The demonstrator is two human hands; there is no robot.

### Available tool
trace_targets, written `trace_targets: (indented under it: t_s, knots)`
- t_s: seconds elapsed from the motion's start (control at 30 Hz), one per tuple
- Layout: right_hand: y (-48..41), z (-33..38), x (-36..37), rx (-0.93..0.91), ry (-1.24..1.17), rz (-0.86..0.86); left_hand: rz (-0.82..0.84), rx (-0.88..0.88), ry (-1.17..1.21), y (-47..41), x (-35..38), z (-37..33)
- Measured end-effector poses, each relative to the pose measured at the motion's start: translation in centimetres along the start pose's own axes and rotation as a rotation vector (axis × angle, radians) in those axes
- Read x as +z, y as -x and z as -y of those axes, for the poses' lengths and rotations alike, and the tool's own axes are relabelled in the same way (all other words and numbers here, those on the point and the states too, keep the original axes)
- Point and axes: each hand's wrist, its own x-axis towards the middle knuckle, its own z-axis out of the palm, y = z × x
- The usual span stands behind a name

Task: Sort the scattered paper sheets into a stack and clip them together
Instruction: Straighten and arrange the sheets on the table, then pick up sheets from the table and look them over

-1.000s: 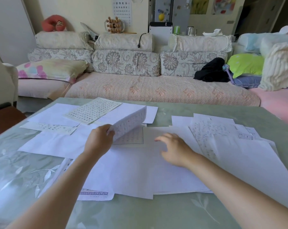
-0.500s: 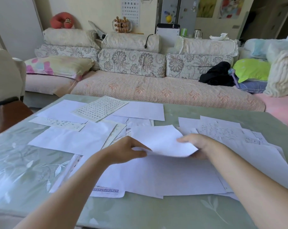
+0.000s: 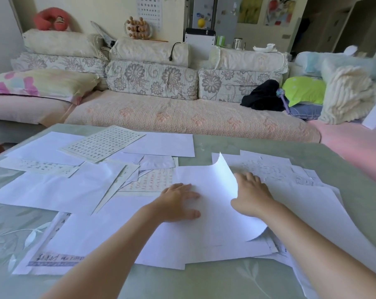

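Many loose paper sheets (image 3: 53, 190) spread across a pale green counter (image 3: 204, 283), overlapping from 9 o'clock to 3 o'clock. Bare counter only in a strip along the near edge at 6 o'clock, in a patch at 8 o'clock, and in a wedge toward 2 o'clock past the right-hand papers. Far edge of the counter close against a pink-covered sofa (image 3: 182, 115) at 12 o'clock. At 7 o'clock, a sheet with a blue printed band (image 3: 53, 258) close to the near edge. At 11 o'clock, a grid-printed sheet (image 3: 103, 143) lying askew on blank ones.

At centre, a blank top sheet (image 3: 215, 219) on the middle pile. On its left part, left hand (image 3: 178, 202) palm down, fingers straight and spread, pressing, gripping nothing. Right edge of that sheet curled upward, its far corner standing up toward 12 o'clock. Just at 3 o'clock of the curl and touching it, right hand (image 3: 251, 194) palm down, fingers straight, resting on the written sheets (image 3: 269, 167) of the right-hand pile. Thumb hidden behind the curled edge, so cannot tell whether it props the paper.

Compared with half a second ago: top sheet no longer held up between both hands, now down on the pile. Left hand changed from a pinch on the sheet's edge to a flat press. Right hand changed from holding the sheet's right side to lying flat beside it.
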Motion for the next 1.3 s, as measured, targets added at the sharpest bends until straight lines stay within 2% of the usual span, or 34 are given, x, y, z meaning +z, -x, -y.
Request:
trace_targets:
  t_s: [0.17,0.27,0.43,0.6,0.73,0.83,0.93,1.03,1.17,1.3]
  knots:
    - [-0.9,-0.2,0.9,-0.103,0.091,0.025,-0.075,0.111,-0.018,-0.7,-0.8,-0.2]
    - [-1.4,0.6,1.1,-0.195,0.036,0.108,-0.066,0.101,0.039,-1.2,-1.8,0.8]
    - [-4.8,4.7,0.9,-0.2,0.051,-0.035,-0.267,-0.068,0.137,-2.9,-5.3,4.7]
    - [-10.6,12.0,0.4,-0.335,-0.125,-0.073,-0.423,-0.262,0.0,-4.9,-8.3,11.3]
    - [-15.5,17.9,1.3,-0.404,-0.126,-0.069,-0.491,-0.407,-0.141,-5.5,-10.0,16.7]
    - [-18.6,21.5,2.0,-0.401,-0.151,-0.043,-0.501,-0.512,-0.246,-5.4,-11.1,20.7]
    - [-21.2,23.7,2.5,-0.387,-0.132,0.007,-0.415,-0.675,-0.339,-4.8,-11.8,23.9]
    - [-22.8,24.6,3.2,-0.33,-0.092,0.091,-0.351,-0.727,-0.268,-4.1,-12.2,25.2]
    - [-23.3,24.9,4.1,-0.353,-0.017,-0.101,-0.406,-0.662,-0.328,-3.6,-12.6,24.9]
    - [-22.2,25.2,3.8,-0.515,0.236,-0.27,-0.5,-0.588,-0.428,-3.2,-12.8,24.5]
